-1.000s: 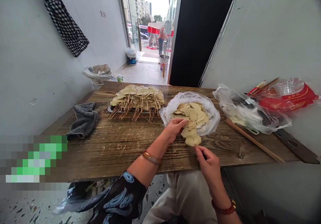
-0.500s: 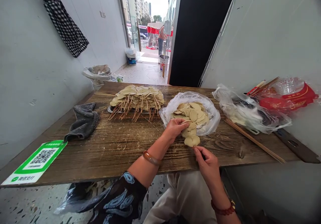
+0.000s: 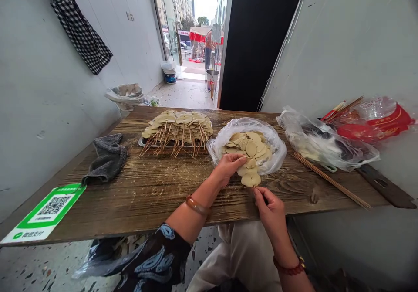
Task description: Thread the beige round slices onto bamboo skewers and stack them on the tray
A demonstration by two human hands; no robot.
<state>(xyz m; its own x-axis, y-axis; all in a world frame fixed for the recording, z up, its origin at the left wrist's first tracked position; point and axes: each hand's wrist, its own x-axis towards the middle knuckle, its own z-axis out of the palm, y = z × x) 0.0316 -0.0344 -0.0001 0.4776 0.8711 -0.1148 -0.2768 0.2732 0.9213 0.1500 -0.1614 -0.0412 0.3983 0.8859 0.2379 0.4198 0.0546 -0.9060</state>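
Observation:
My right hand [image 3: 270, 205] pinches the near end of a thin wooden skewer [image 3: 254, 186], close to the table's front edge. Threaded on that skewer are a few thin, pale round slices [image 3: 251, 180], their kind not certain. My left hand [image 3: 228, 166] is closed with thumb and fingers on a slice at the skewer's far end, partly hiding it. Just beyond lies a heap of loose slices [image 3: 256, 149] in an open clear plastic bag [image 3: 279, 154]. To the left, finished-looking skewers of slices [image 3: 178, 124] are piled on a metal tray [image 3: 141, 142], sticks toward me.
On the wooden table [image 3: 156, 196] lie a dark grey cloth [image 3: 109, 157] and a green payment-code card [image 3: 48, 211] at left. Bare skewers [image 3: 329, 178], a plastic bag [image 3: 352, 152], a red package [image 3: 375, 124] and a dark flat board-like piece [image 3: 388, 189] are at right.
The view has shifted slightly. My right hand and the near slice have moved up a little toward the left hand; both hands keep their grips.

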